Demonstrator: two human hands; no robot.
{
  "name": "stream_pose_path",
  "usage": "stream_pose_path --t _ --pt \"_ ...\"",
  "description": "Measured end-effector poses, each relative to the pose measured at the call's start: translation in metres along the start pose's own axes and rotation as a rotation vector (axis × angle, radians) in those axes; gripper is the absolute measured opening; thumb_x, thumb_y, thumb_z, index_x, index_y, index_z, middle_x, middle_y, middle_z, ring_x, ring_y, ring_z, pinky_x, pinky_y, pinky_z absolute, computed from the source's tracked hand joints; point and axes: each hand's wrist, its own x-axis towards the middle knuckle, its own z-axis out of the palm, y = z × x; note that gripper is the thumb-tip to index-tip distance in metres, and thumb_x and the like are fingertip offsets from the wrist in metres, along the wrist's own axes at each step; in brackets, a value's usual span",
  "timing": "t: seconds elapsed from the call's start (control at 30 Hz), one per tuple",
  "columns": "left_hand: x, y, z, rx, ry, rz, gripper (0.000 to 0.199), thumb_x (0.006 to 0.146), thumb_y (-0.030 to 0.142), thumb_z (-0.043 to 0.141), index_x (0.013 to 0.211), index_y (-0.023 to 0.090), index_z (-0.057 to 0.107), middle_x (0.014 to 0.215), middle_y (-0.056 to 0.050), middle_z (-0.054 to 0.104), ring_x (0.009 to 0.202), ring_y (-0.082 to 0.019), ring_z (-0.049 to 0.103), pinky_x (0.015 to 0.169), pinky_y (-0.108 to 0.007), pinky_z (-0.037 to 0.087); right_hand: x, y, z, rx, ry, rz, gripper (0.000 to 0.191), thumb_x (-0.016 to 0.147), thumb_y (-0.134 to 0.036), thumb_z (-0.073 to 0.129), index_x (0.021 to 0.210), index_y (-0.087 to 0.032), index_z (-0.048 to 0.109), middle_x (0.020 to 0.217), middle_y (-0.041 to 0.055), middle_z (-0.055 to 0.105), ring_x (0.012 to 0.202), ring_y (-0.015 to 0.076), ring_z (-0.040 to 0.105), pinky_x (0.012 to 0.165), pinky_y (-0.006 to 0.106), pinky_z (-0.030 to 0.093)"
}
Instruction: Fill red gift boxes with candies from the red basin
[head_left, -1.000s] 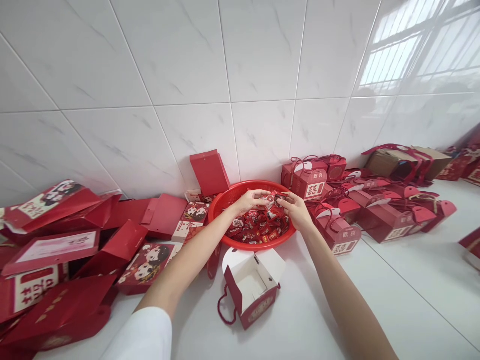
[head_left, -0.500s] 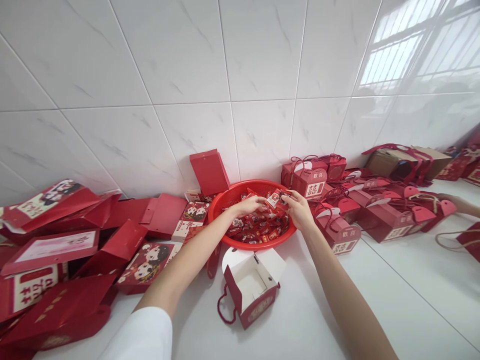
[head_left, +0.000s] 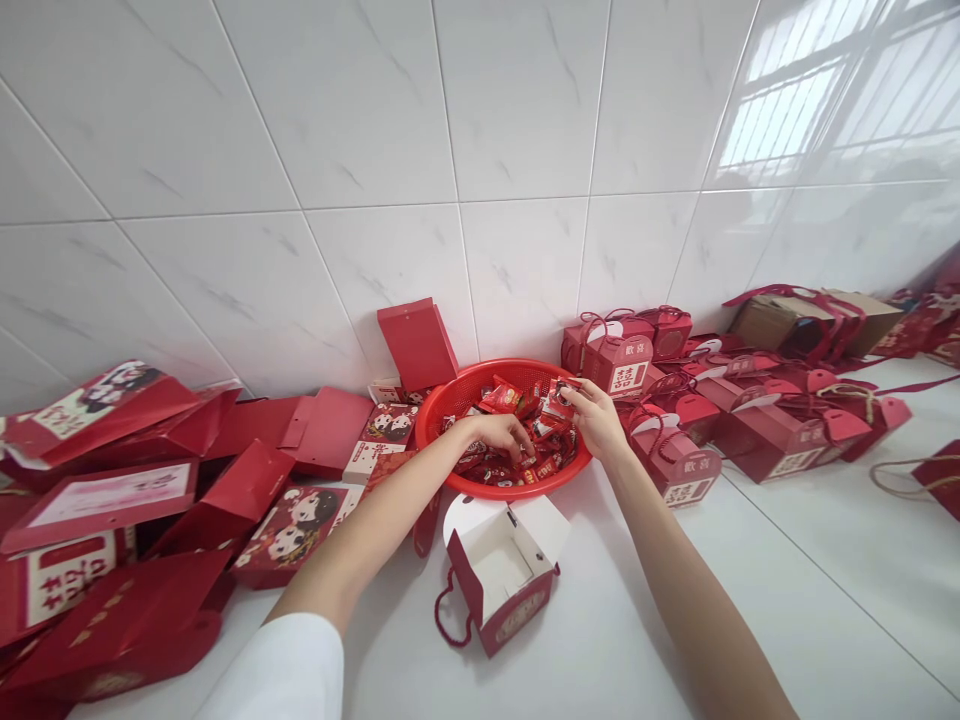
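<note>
A red plastic basket (head_left: 425, 437) full of small red wrapped candies (head_left: 501, 397) stands against the tiled wall. My left hand (head_left: 504, 434) reaches down into it, fingers bent and slightly apart over the candies, and no item shows in its grasp. At the basket's right side, my right hand (head_left: 596, 415) pinches a red candy packet (head_left: 559, 397) between thumb and fingers. In front of the basket sits a dark red gift box (head_left: 517, 622) with its lid flaps spread, a white inside and a rope handle hanging on its left.
Flattened and loosely folded red boxes (head_left: 120, 620) are piled on the left. A plain red box (head_left: 418, 343) leans on the wall behind the basket. Closed handled boxes (head_left: 679, 465) crowd the right, with a brown cardboard box (head_left: 780, 318) behind them.
My left hand has left the packet near my right hand and lowered into the basket. My right hand keeps its place. Another person's hand at the far right has gone out of view.
</note>
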Motion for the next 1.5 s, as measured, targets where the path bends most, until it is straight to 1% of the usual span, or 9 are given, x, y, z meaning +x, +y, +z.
stream_pose_path --t 0.13,0.3,0.57,0.77,0.9,1.1,1.23,1.37,1.5 --pt "0.003 -0.004 0.001 0.076 0.101 0.001 0.041 0.058 0.004 0.069 0.093 0.023 0.081 0.092 0.001 0.079 0.086 -0.018 0.070 0.072 -0.021 0.049 0.000 0.000 0.000 -0.012 -0.007 -0.008 0.038 0.059 -0.043 0.085 0.085 -0.023 0.067 0.082 -0.0004 0.069 0.074 0.0171 0.063 0.066 0.030 0.054" --pt "0.006 0.009 0.013 0.116 0.093 0.103 0.035 0.069 0.011 0.069 0.101 0.020 0.078 0.099 -0.003 0.078 0.095 -0.020 0.070 0.083 -0.025 0.050 0.000 0.000 0.001 0.010 0.004 -0.008 0.036 0.058 -0.041 0.086 0.084 -0.023 0.068 0.079 -0.0012 0.069 0.073 0.0163 0.063 0.065 0.029 0.053" --pt "0.011 0.024 0.044 0.398 -0.060 0.166 0.032 0.069 0.016 0.071 0.101 0.019 0.074 0.080 -0.002 0.070 0.068 -0.018 0.061 0.062 -0.024 0.044 -0.001 -0.001 0.002 0.029 0.003 -0.006 0.035 0.058 -0.040 0.086 0.082 -0.021 0.069 0.078 -0.0022 0.069 0.068 0.0130 0.062 0.064 0.027 0.054" --pt "0.008 0.026 0.037 0.258 -0.046 0.087 0.018 0.062 0.014 0.074 0.079 0.019 0.076 0.061 0.002 0.065 0.059 -0.015 0.057 0.060 -0.024 0.042 -0.002 -0.004 0.005 0.070 -0.006 0.001 0.036 0.055 -0.037 0.089 0.080 -0.020 0.068 0.078 -0.0019 0.070 0.070 0.0130 0.063 0.065 0.026 0.054" --pt "0.000 0.033 0.021 0.157 0.115 0.124 0.015 0.074 0.027 0.069 0.080 0.015 0.076 0.072 -0.001 0.070 0.068 -0.016 0.060 0.064 -0.025 0.043 -0.003 -0.010 0.005 0.109 0.002 0.040 0.038 0.052 -0.036 0.090 0.077 -0.019 0.067 0.079 -0.0014 0.070 0.072 0.0137 0.064 0.066 0.026 0.054" --pt "-0.039 0.049 0.011 -0.101 0.344 0.193 0.024 0.082 0.034 0.062 0.089 0.014 0.075 0.086 -0.004 0.074 0.081 -0.018 0.063 0.080 -0.029 0.047 -0.010 -0.029 0.007 0.133 -0.042 0.072 0.037 0.053 -0.035 0.090 0.079 -0.020 0.069 0.080 -0.0007 0.071 0.076 0.0162 0.065 0.071 0.031 0.057" --pt "-0.081 0.062 0.025 -0.277 0.291 0.219 0.018 0.079 0.031 0.067 0.086 0.016 0.075 0.084 -0.003 0.074 0.083 -0.018 0.065 0.082 -0.029 0.049 -0.027 -0.051 0.018 0.099 -0.159 0.045 0.034 0.059 -0.037 0.087 0.083 -0.021 0.068 0.083 -0.0006 0.071 0.078 0.0166 0.065 0.072 0.030 0.056" --pt "-0.126 0.075 0.047 -0.111 0.156 0.191 0.023 0.084 0.029 0.065 0.100 0.016 0.074 0.094 -0.004 0.075 0.088 -0.019 0.067 0.081 -0.028 0.050 -0.051 -0.071 0.032 -0.017 -0.308 -0.006 0.032 0.067 -0.038 0.084 0.089 -0.021 0.069 0.091 0.0016 0.072 0.086 0.0171 0.066 0.079 0.029 0.054" --pt "-0.162 0.082 0.071 0.178 0.295 0.110 0.023 0.089 0.028 0.059 0.104 0.019 0.074 0.108 -0.004 0.074 0.102 -0.021 0.066 0.092 -0.029 0.048 -0.073 -0.083 0.041 -0.236 -0.554 -0.041 0.029 0.076 -0.037 0.077 0.097 -0.020 0.068 0.096 0.0031 0.071 0.085 0.0164 0.064 0.080 0.029 0.052"
